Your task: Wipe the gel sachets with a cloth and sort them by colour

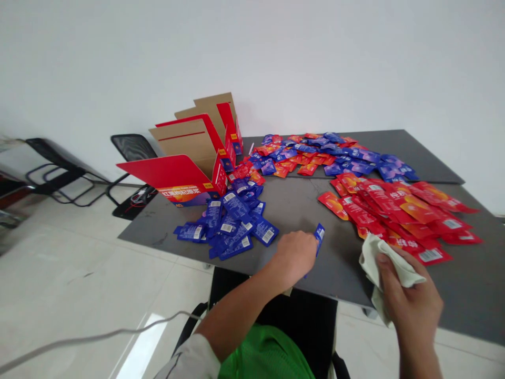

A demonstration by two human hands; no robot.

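Note:
My left hand [295,258] is closed around a blue sachet [320,235] above the table's front edge; most of the sachet is hidden behind the fingers. My right hand [414,289] grips a crumpled white cloth [381,260] between thumb and fingers, just in front of a heap of red packets [389,202]. To the left of my left hand lies a loose pile of blue sachets [232,221], many with white barcode labels facing up.
Open red cardboard boxes [165,179] stand in a row at the left of the dark grey table [292,202]. Mixed red and blue sachets [311,152] spread along the back. Black chairs [132,147] stand at the left; a grey cable [130,331] crosses low in front.

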